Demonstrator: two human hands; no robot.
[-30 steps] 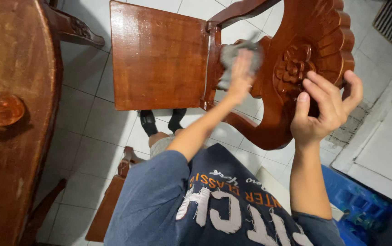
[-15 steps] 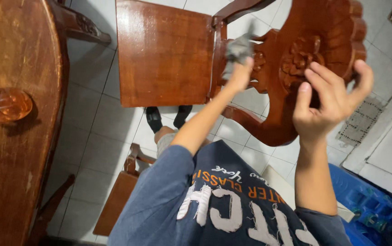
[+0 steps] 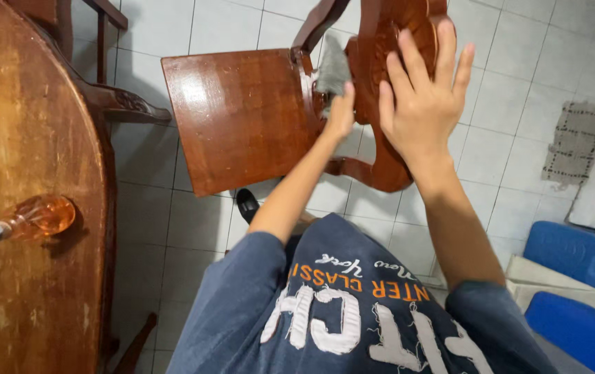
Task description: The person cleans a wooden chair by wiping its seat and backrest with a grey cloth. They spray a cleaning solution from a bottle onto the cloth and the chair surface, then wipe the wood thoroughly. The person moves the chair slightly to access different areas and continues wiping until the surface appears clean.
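My left hand (image 3: 341, 114) pinches a grey rag (image 3: 332, 68) against the glossy carved wooden chair (image 3: 242, 118); right hand (image 3: 423, 104), fingers spread, steadies its backrest.

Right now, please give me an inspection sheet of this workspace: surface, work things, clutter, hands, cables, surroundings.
Surface: white tiled floor, one patched grey area.
Work things: carved wooden chair, its back towards the person; grey cloth pressed on the back.
Clutter: screwdriver with amber handle on wooden table; blue plastic items at right.
Hands: left hand holds the cloth; right hand flat on the chair back.
Cables: nothing seen.
Surroundings: second chair beside the table.
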